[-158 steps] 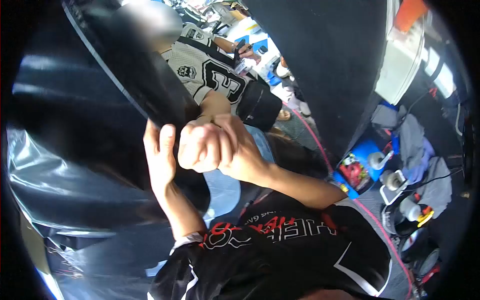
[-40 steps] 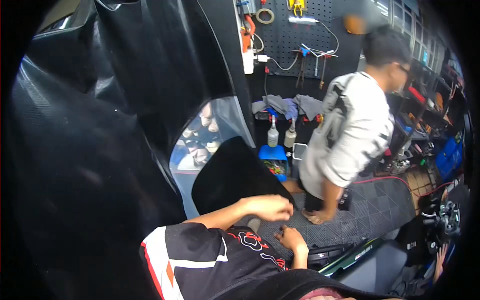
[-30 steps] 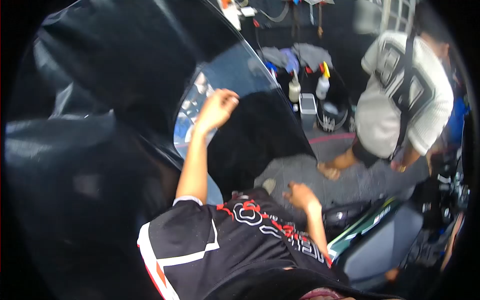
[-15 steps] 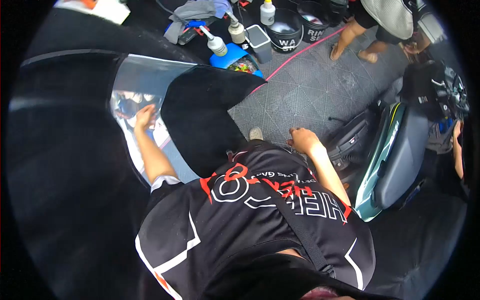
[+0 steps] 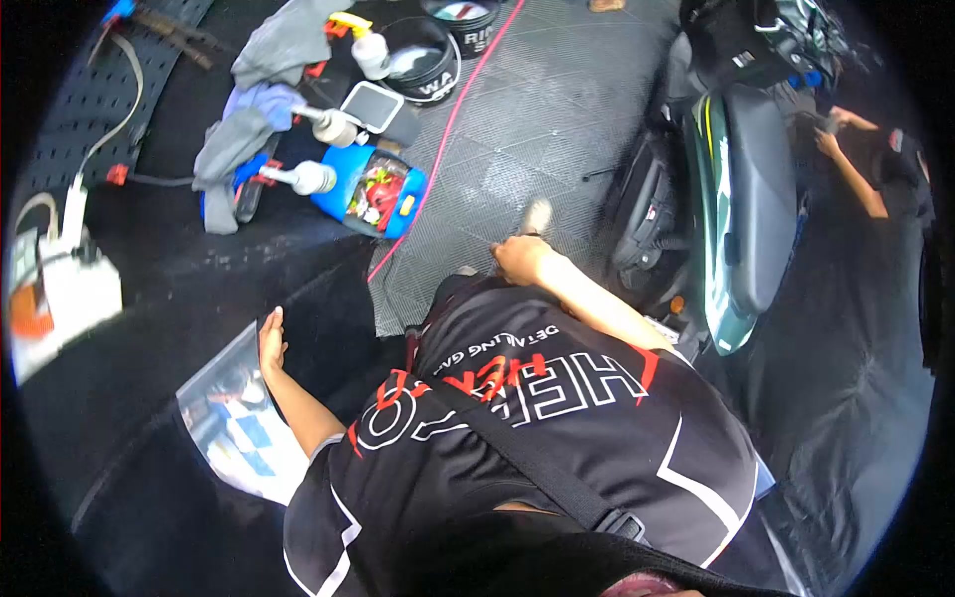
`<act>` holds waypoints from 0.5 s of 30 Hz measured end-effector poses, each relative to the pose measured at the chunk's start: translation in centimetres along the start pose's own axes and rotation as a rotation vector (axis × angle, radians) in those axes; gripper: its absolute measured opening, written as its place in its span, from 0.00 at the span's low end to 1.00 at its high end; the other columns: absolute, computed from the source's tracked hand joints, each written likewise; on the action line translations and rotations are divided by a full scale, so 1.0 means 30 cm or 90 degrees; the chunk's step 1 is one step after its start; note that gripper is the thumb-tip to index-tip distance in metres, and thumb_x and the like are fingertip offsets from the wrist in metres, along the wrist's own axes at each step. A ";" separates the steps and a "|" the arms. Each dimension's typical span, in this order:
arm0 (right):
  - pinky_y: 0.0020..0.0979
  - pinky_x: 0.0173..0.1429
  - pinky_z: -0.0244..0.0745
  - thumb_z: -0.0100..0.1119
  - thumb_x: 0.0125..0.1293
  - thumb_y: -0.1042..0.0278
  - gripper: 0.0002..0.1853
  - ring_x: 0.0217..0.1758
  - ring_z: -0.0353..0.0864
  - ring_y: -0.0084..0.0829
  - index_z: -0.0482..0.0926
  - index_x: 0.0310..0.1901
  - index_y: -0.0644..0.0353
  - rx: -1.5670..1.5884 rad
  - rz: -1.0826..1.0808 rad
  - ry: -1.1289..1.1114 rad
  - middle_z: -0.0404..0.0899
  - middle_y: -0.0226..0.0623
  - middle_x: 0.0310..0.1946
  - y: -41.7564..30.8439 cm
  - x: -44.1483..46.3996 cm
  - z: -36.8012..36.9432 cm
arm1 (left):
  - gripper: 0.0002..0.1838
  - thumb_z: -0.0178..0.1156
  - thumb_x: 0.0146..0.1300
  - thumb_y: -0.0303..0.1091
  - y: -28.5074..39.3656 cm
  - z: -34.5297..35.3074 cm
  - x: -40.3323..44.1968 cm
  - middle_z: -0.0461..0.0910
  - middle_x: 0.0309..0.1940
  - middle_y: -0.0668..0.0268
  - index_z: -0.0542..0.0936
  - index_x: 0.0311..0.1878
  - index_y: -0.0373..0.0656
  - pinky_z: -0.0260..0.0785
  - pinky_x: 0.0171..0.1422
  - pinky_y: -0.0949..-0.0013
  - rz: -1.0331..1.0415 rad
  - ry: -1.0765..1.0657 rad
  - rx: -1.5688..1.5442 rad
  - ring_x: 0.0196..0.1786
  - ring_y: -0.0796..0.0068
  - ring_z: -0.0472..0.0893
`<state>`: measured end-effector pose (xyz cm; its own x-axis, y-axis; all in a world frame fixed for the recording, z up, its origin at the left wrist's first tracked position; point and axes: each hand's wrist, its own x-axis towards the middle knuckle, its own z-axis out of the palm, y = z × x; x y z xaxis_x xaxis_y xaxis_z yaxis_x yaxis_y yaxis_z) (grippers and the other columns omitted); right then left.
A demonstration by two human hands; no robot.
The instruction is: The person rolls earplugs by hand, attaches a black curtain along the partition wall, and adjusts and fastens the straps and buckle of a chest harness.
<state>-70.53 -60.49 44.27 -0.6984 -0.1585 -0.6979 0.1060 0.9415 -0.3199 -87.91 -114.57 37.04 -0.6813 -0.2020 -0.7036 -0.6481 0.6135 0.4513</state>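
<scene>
From my end I am seeing the left hand (image 5: 272,341) left of centre, its fingers extending straight and close together and gripping nothing; it is overlapping the border between the black curtain (image 5: 330,348) and its clear window panel (image 5: 231,428) at the lower left, and I cannot tell whether it is touching either. The right hand (image 5: 522,259) is hanging loosely curled near the frame's centre, just below a pale shoe (image 5: 538,216); I cannot tell whether it is holding anything. Toward the upper left a blue bin (image 5: 336,195) is standing beside a pink hose (image 5: 464,99), and at upper right I am seeing a motorcycle seat (image 5: 761,189).
</scene>
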 end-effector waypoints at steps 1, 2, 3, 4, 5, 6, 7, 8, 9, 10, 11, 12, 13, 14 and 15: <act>0.48 0.57 0.80 0.58 0.66 0.63 0.19 0.55 0.85 0.51 0.80 0.55 0.64 0.020 0.016 0.016 0.85 0.54 0.48 0.047 0.020 -0.010 | 0.41 0.58 0.66 0.66 0.022 0.015 0.024 0.72 0.71 0.55 0.74 0.69 0.40 0.59 0.73 0.44 -0.012 0.033 0.024 0.73 0.53 0.68; 0.48 0.58 0.80 0.58 0.66 0.63 0.19 0.55 0.85 0.50 0.80 0.55 0.63 0.037 0.021 0.024 0.85 0.54 0.49 0.049 0.046 -0.045 | 0.38 0.58 0.68 0.64 0.028 0.011 0.062 0.77 0.65 0.55 0.78 0.65 0.38 0.62 0.71 0.51 0.028 0.023 0.090 0.68 0.56 0.73; 0.47 0.58 0.80 0.58 0.67 0.61 0.20 0.56 0.85 0.50 0.79 0.56 0.63 -0.021 0.005 -0.002 0.85 0.53 0.49 0.088 0.048 -0.084 | 0.35 0.58 0.69 0.62 0.020 0.012 0.092 0.82 0.59 0.55 0.82 0.60 0.36 0.65 0.70 0.58 0.057 0.020 0.154 0.63 0.58 0.78; 0.47 0.59 0.80 0.58 0.67 0.60 0.20 0.56 0.84 0.51 0.78 0.57 0.63 0.012 0.022 0.007 0.85 0.54 0.49 0.132 0.079 -0.086 | 0.31 0.58 0.71 0.57 -0.070 -0.002 0.189 0.87 0.50 0.54 0.85 0.53 0.34 0.68 0.65 0.66 0.139 0.035 0.159 0.55 0.62 0.82; 0.47 0.59 0.80 0.58 0.67 0.60 0.21 0.56 0.84 0.51 0.78 0.57 0.64 0.040 0.036 0.013 0.84 0.54 0.49 0.179 0.116 -0.089 | 0.29 0.59 0.71 0.55 -0.096 0.012 0.210 0.86 0.51 0.53 0.84 0.54 0.33 0.68 0.64 0.62 0.127 0.093 0.176 0.54 0.61 0.82; 0.48 0.59 0.80 0.59 0.67 0.59 0.22 0.56 0.84 0.51 0.78 0.57 0.64 0.060 0.026 0.015 0.84 0.55 0.49 0.231 0.154 -0.098 | 0.28 0.59 0.71 0.53 -0.018 0.081 0.093 0.85 0.54 0.52 0.83 0.56 0.34 0.68 0.66 0.62 0.126 0.167 0.160 0.57 0.58 0.82; 0.48 0.59 0.80 0.60 0.67 0.59 0.23 0.56 0.84 0.52 0.77 0.58 0.64 0.082 0.016 0.014 0.84 0.55 0.49 0.284 0.184 -0.105 | 0.27 0.60 0.70 0.51 -0.019 0.124 0.078 0.83 0.58 0.50 0.82 0.59 0.36 0.67 0.69 0.62 0.148 0.180 0.165 0.62 0.56 0.80; 0.48 0.59 0.79 0.61 0.67 0.56 0.23 0.54 0.84 0.53 0.78 0.56 0.66 0.076 -0.002 -0.005 0.84 0.57 0.48 0.339 0.222 -0.114 | 0.28 0.61 0.69 0.50 0.008 0.180 0.036 0.81 0.60 0.49 0.80 0.62 0.37 0.66 0.72 0.62 0.108 0.189 0.175 0.66 0.57 0.78; 0.48 0.58 0.79 0.62 0.67 0.54 0.24 0.53 0.84 0.54 0.79 0.54 0.67 0.067 -0.016 -0.020 0.84 0.59 0.47 0.396 0.267 -0.127 | 0.28 0.62 0.68 0.49 0.044 0.237 -0.016 0.80 0.61 0.49 0.80 0.63 0.38 0.65 0.72 0.62 0.061 0.185 0.156 0.66 0.57 0.78; 0.49 0.60 0.78 0.62 0.66 0.54 0.22 0.53 0.84 0.53 0.81 0.51 0.67 0.039 -0.023 -0.049 0.83 0.59 0.48 0.454 0.334 -0.121 | 0.28 0.62 0.68 0.49 0.084 0.300 -0.069 0.80 0.61 0.49 0.80 0.63 0.38 0.65 0.72 0.62 0.052 0.162 0.149 0.66 0.57 0.78; 0.49 0.61 0.78 0.63 0.65 0.54 0.24 0.54 0.84 0.53 0.80 0.54 0.65 0.021 0.029 -0.059 0.84 0.59 0.48 0.475 0.348 -0.178 | 0.27 0.63 0.68 0.47 0.085 0.353 -0.075 0.79 0.63 0.49 0.80 0.63 0.38 0.65 0.73 0.63 0.039 0.109 0.133 0.68 0.56 0.76; 0.49 0.60 0.78 0.63 0.65 0.54 0.24 0.54 0.84 0.53 0.80 0.55 0.65 -0.006 0.004 -0.061 0.84 0.59 0.47 0.519 0.378 -0.217 | 0.24 0.64 0.66 0.43 0.148 0.408 -0.128 0.81 0.60 0.50 0.81 0.60 0.38 0.65 0.72 0.63 0.059 0.097 0.150 0.66 0.55 0.77; 0.49 0.60 0.78 0.63 0.65 0.53 0.25 0.54 0.84 0.53 0.79 0.56 0.65 -0.031 -0.019 -0.059 0.84 0.59 0.47 0.570 0.414 -0.256 | 0.21 0.66 0.64 0.39 0.250 0.449 -0.179 0.83 0.58 0.52 0.83 0.57 0.38 0.66 0.71 0.62 0.084 0.084 0.170 0.64 0.54 0.79; 0.49 0.60 0.78 0.63 0.65 0.54 0.26 0.55 0.83 0.54 0.78 0.58 0.65 -0.018 -0.048 -0.068 0.83 0.59 0.48 0.605 0.429 -0.339 | 0.17 0.65 0.61 0.34 0.332 0.449 -0.212 0.83 0.53 0.54 0.84 0.51 0.38 0.67 0.69 0.61 0.222 0.251 0.283 0.60 0.54 0.80; 0.50 0.61 0.77 0.63 0.66 0.54 0.26 0.56 0.82 0.55 0.77 0.58 0.65 -0.004 -0.063 -0.087 0.82 0.60 0.50 0.648 0.453 -0.398 | 0.13 0.65 0.58 0.30 0.423 0.439 -0.254 0.84 0.49 0.55 0.84 0.46 0.39 0.69 0.68 0.60 0.365 0.412 0.399 0.56 0.53 0.81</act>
<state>-86.40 -40.80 36.21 -0.6028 -0.2884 -0.7440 0.0370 0.9213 -0.3871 -86.46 -95.20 40.89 -0.9994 -0.0134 0.0323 -0.0091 0.9914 0.1304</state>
